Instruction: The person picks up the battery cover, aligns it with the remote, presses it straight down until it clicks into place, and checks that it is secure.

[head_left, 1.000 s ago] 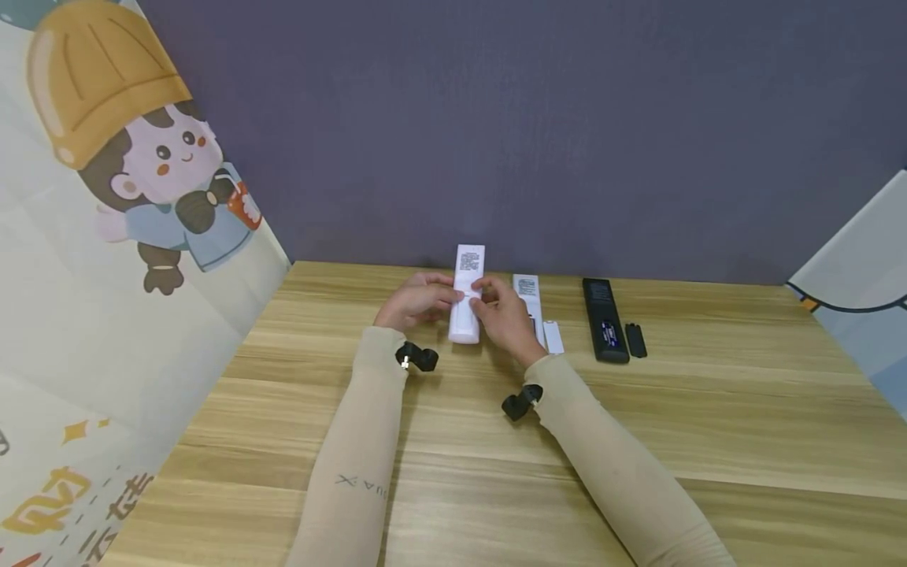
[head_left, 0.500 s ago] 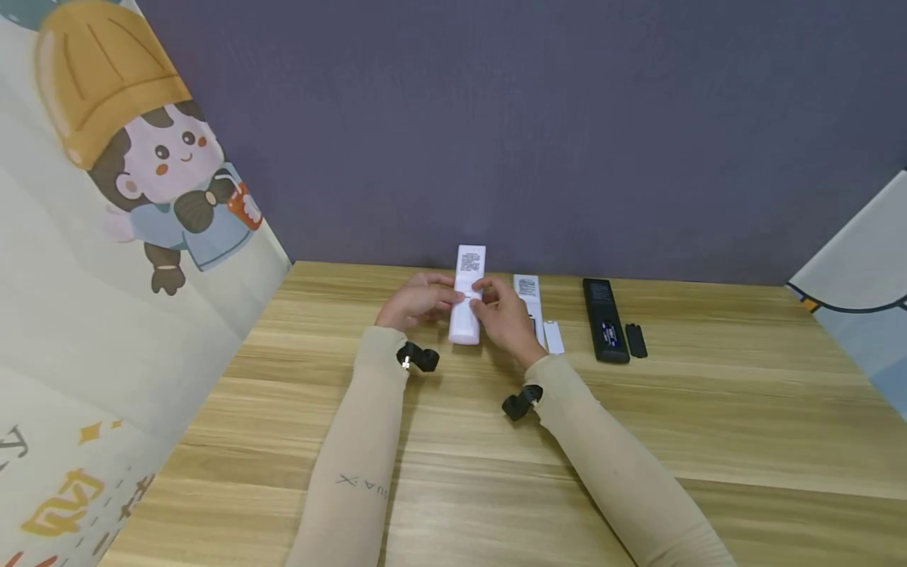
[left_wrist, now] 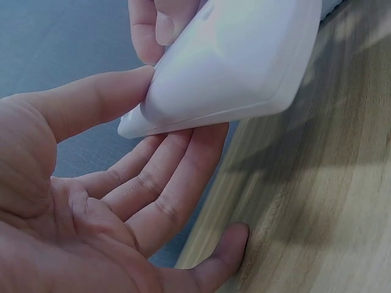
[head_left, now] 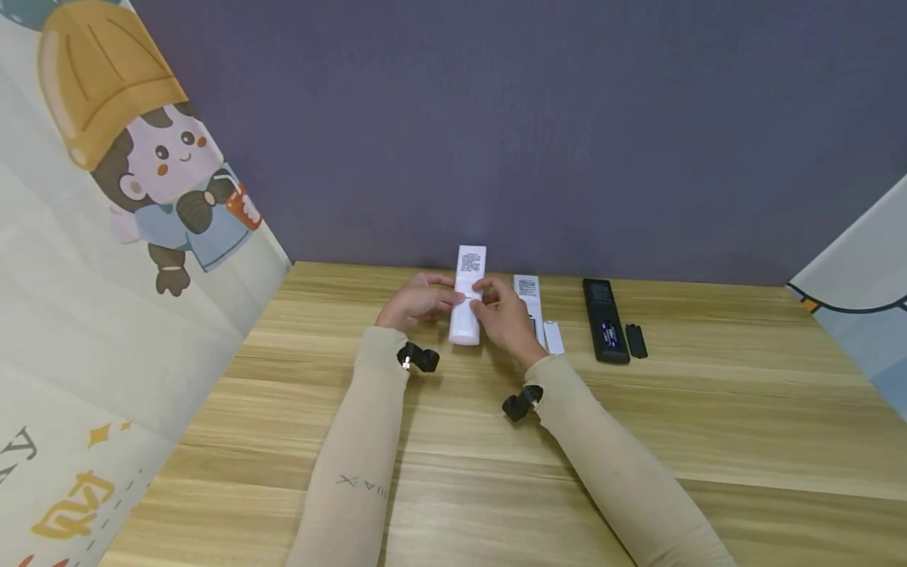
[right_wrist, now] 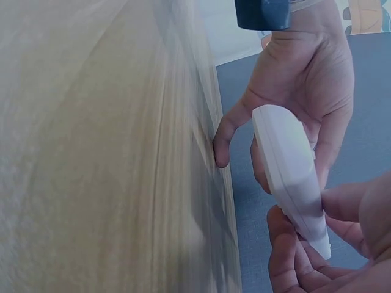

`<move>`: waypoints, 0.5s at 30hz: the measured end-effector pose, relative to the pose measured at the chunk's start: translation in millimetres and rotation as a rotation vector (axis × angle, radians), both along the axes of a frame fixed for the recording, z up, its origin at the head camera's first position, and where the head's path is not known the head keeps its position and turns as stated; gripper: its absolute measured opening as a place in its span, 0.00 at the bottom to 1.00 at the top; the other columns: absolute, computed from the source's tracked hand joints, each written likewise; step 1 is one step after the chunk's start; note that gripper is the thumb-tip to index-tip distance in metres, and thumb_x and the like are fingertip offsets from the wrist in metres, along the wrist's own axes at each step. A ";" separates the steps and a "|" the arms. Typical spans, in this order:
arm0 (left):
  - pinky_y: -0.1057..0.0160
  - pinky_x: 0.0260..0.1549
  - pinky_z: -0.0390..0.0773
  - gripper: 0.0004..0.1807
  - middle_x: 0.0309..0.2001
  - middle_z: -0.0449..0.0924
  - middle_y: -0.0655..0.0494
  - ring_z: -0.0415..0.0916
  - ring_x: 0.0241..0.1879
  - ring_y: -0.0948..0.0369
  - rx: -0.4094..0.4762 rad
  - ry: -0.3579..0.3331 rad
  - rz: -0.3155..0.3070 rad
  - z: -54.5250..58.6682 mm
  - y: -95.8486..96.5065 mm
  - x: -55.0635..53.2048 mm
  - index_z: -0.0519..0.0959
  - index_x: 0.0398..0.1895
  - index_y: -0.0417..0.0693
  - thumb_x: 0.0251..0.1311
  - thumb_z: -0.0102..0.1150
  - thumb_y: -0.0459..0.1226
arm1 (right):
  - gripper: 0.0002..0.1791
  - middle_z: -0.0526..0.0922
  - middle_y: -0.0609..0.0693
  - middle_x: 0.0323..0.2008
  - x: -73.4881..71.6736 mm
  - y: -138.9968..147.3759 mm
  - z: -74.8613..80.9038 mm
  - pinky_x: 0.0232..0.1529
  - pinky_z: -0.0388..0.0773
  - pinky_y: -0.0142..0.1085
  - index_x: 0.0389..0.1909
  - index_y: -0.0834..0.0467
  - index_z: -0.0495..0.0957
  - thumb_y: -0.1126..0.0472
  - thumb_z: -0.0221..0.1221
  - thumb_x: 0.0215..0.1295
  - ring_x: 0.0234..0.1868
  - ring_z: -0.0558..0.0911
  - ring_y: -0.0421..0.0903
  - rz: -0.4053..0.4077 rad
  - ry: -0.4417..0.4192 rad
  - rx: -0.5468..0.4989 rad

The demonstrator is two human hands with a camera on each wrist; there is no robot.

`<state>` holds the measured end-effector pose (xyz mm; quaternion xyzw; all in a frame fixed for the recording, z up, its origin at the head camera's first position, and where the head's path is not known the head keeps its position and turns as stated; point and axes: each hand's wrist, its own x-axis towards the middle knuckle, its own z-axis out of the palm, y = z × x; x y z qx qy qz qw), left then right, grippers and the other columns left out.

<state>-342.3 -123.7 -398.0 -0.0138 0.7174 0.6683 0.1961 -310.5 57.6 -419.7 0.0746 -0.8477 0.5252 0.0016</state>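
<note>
Cream hanging (head_left: 64, 260): at far left we see a printed cartoon figure in a yellow hat.
Left hand (head_left: 418, 301): its thumb presses the upper face of the held white remote, with fingers bent beneath; the little finger hangs apart from it, by the tabletop.
Held white remote (head_left: 465, 324): we find it gripped between both hands, lifted above the wooden table (head_left: 453, 449) near its back edge. Its back faces up; whether its battery cover is fully seated we cannot tell.
Direction: its long axis runs away from the wearer; the end with the printed label points to the dark wall (head_left: 538, 134), the rounded end towards us.
Right hand (head_left: 505, 316): thumb and fingers pinch the remote's right side.
Second white remote (head_left: 526, 287): it lies partly behind the right hand. A dark strip of its open compartment shows, contents hidden from us.
White cover (head_left: 554, 338): loose, just beside that remote.
Black remote (head_left: 600, 303): its open compartment holds what look like batteries (head_left: 609, 334).
Black cover (head_left: 636, 341): loose, at far right of the row.
Since half a second ago: hands and remotes match; we only see slightly more lettering at lower left.
</note>
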 end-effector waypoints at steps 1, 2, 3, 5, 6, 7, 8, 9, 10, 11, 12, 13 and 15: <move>0.53 0.55 0.81 0.24 0.39 0.84 0.52 0.82 0.41 0.56 -0.002 -0.001 -0.001 -0.2 -0.4 0.5 0.74 0.63 0.35 0.64 0.64 0.27 | 0.15 0.83 0.60 0.50 0.9 -0.5 -0.3 0.39 0.81 0.38 0.58 0.51 0.75 0.60 0.59 0.73 0.47 0.85 0.54 -0.002 -0.001 -0.002; 0.53 0.54 0.81 0.24 0.39 0.84 0.52 0.82 0.41 0.56 -0.007 -0.003 -0.002 -0.3 -0.8 1.0 0.74 0.63 0.35 0.63 0.64 0.27 | 0.15 0.83 0.60 0.50 1.9 -0.9 -0.5 0.39 0.81 0.37 0.58 0.51 0.75 0.60 0.59 0.73 0.46 0.85 0.54 -0.003 -0.001 -0.001; 0.54 0.54 0.81 0.24 0.39 0.84 0.52 0.83 0.41 0.56 -0.012 -0.002 -0.003 -0.3 -1.2 1.7 0.74 0.63 0.35 0.63 0.64 0.27 | 0.15 0.83 0.60 0.49 3.0 -1.5 -0.7 0.38 0.81 0.37 0.58 0.52 0.75 0.60 0.60 0.73 0.46 0.85 0.54 -0.005 -0.001 -0.001; 0.55 0.52 0.82 0.24 0.39 0.84 0.52 0.83 0.40 0.57 -0.023 -0.001 -0.004 -0.4 -1.7 3.0 0.74 0.63 0.35 0.63 0.64 0.27 | 0.15 0.83 0.60 0.49 5.1 -2.5 -1.1 0.38 0.81 0.37 0.58 0.52 0.75 0.60 0.60 0.73 0.46 0.85 0.54 -0.009 0.000 0.002; 0.55 0.51 0.82 0.24 0.39 0.84 0.51 0.83 0.40 0.57 -0.028 -0.001 -0.005 -0.4 -1.8 3.7 0.74 0.63 0.35 0.63 0.64 0.27 | 0.15 0.83 0.60 0.49 6.3 -3.1 -1.1 0.38 0.81 0.36 0.58 0.52 0.75 0.60 0.60 0.73 0.46 0.85 0.54 -0.012 0.000 0.003; 0.55 0.50 0.82 0.24 0.39 0.84 0.51 0.83 0.40 0.57 -0.034 0.000 -0.006 -0.2 -1.9 4.5 0.74 0.62 0.35 0.63 0.65 0.27 | 0.15 0.83 0.60 0.49 7.5 -3.6 -1.1 0.37 0.81 0.36 0.57 0.52 0.75 0.61 0.60 0.73 0.46 0.85 0.54 -0.015 -0.001 0.002; 0.56 0.50 0.82 0.24 0.39 0.84 0.51 0.83 0.39 0.57 -0.039 0.001 -0.007 0.0 -1.8 5.4 0.74 0.62 0.35 0.63 0.65 0.27 | 0.15 0.83 0.60 0.49 8.8 -4.2 -1.1 0.37 0.81 0.36 0.57 0.52 0.75 0.61 0.60 0.72 0.46 0.85 0.54 -0.018 -0.002 0.002; 0.56 0.49 0.82 0.24 0.39 0.84 0.50 0.83 0.39 0.57 -0.044 0.002 -0.009 0.0 -1.8 6.2 0.74 0.62 0.35 0.63 0.65 0.27 | 0.15 0.83 0.60 0.49 9.9 -4.6 -1.3 0.37 0.81 0.36 0.57 0.52 0.75 0.61 0.60 0.72 0.46 0.85 0.54 -0.021 -0.004 0.001; 0.56 0.49 0.82 0.24 0.39 0.84 0.50 0.83 0.39 0.57 -0.047 0.002 -0.010 0.0 -1.8 6.8 0.74 0.62 0.35 0.63 0.65 0.27 | 0.15 0.83 0.60 0.49 11.0 -5.0 -1.3 0.37 0.81 0.36 0.57 0.52 0.75 0.61 0.60 0.72 0.46 0.85 0.54 -0.024 -0.006 0.000; 0.55 0.49 0.82 0.24 0.39 0.84 0.50 0.83 0.39 0.57 -0.051 0.002 -0.011 -0.3 -1.8 7.3 0.74 0.62 0.35 0.63 0.64 0.27 | 0.15 0.83 0.60 0.49 12.2 -5.5 -1.3 0.37 0.81 0.36 0.57 0.52 0.75 0.61 0.60 0.72 0.46 0.85 0.54 -0.027 -0.010 -0.001; 0.56 0.48 0.82 0.24 0.39 0.84 0.51 0.83 0.38 0.57 -0.056 0.003 -0.012 -0.6 -1.9 7.9 0.74 0.62 0.35 0.63 0.64 0.27 | 0.15 0.83 0.60 0.49 13.4 -6.1 -1.1 0.37 0.81 0.37 0.57 0.52 0.75 0.61 0.60 0.72 0.46 0.85 0.54 -0.030 -0.014 -0.004; 0.56 0.47 0.82 0.24 0.38 0.84 0.51 0.83 0.38 0.57 -0.060 0.004 -0.014 -0.5 -2.0 8.6 0.74 0.62 0.35 0.63 0.64 0.27 | 0.15 0.83 0.60 0.48 14.4 -6.5 -1.2 0.37 0.81 0.36 0.57 0.52 0.75 0.61 0.60 0.72 0.45 0.85 0.54 -0.034 -0.014 -0.003; 0.56 0.47 0.82 0.24 0.38 0.84 0.51 0.83 0.37 0.58 -0.070 0.006 -0.018 -0.3 -2.5 10.1 0.74 0.62 0.34 0.63 0.64 0.27 | 0.15 0.83 0.60 0.49 16.4 -7.7 -1.2 0.37 0.81 0.36 0.57 0.52 0.75 0.61 0.60 0.72 0.45 0.85 0.53 -0.038 -0.016 0.000</move>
